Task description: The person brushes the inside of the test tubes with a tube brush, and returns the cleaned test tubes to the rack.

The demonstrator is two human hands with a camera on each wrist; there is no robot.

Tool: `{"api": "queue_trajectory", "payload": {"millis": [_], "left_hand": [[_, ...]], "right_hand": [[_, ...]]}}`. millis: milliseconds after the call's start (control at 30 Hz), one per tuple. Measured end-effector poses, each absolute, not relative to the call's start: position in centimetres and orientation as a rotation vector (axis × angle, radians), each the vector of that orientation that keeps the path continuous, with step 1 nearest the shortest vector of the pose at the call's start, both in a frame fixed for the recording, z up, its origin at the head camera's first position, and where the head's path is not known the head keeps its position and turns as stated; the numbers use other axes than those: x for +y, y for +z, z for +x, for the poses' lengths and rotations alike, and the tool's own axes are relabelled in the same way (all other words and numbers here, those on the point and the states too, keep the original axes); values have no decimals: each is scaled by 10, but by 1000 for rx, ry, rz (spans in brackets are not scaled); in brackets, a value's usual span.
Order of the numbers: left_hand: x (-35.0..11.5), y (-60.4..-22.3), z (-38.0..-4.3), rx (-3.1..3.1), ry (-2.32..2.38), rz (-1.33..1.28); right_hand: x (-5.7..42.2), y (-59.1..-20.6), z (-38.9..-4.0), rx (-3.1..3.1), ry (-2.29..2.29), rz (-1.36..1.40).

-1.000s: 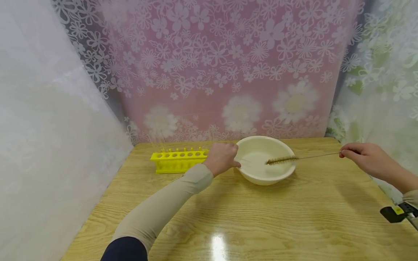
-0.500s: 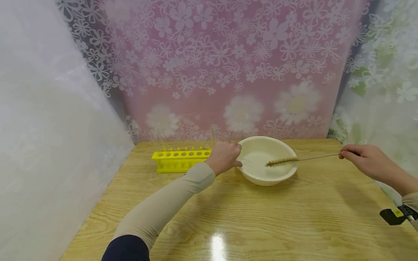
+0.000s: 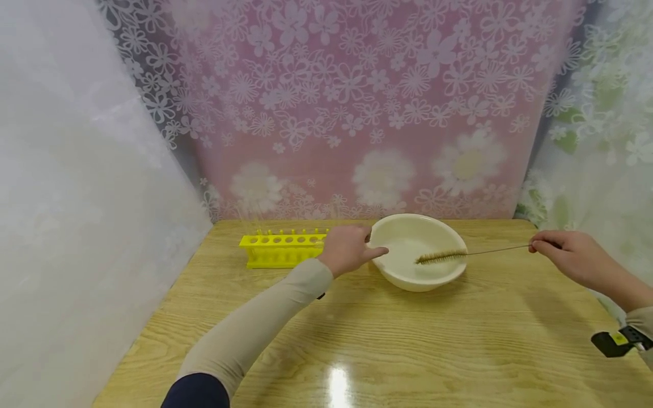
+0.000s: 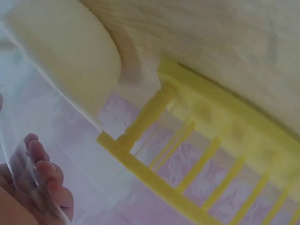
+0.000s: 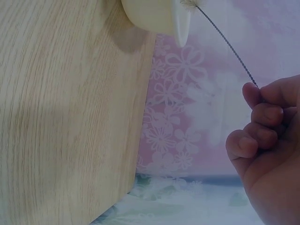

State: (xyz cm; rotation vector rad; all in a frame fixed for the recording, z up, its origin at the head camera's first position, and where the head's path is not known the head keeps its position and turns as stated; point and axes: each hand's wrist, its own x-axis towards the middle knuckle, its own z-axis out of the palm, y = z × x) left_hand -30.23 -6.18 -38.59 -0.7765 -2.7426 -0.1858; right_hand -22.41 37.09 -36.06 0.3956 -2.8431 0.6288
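Note:
My left hand [image 3: 348, 249] is at the left rim of the cream bowl [image 3: 418, 282], thumb stretched out over it. In the left wrist view its curled fingers [image 4: 55, 183] hold a clear test tube [image 4: 22, 171]. Beyond the bowl's right side, my right hand [image 3: 579, 258] pinches the twisted wire handle [image 5: 227, 44] of a test tube brush [image 3: 441, 257] between thumb and forefinger. The brush's bristles reach over the bowl's inside, pointing left. Close to my left hand, and partly hidden by it, stands a yellow test tube rack [image 3: 280, 263].
Several faint clear test tubes [image 3: 250, 218] stick up at the rack's left end. All this stands at the back of a wood-grain table [image 3: 408, 351], before a pink flowered curtain [image 3: 326, 113]. Pale sheets [image 3: 76, 226] hang on both sides.
My left thumb has stretched farther over the bowl's rim. The clear tube end that showed over the bowl is no longer seen there. My right hand and the brush stay nearly still.

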Motion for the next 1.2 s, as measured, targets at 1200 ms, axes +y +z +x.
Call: {"api": "queue_trajectory", "payload": {"millis": [1200], "left_hand": [[-173, -361, -291, -2084, -1579, -309]], "right_hand": [[367, -371, -226, -2818, 702, 442]]}}
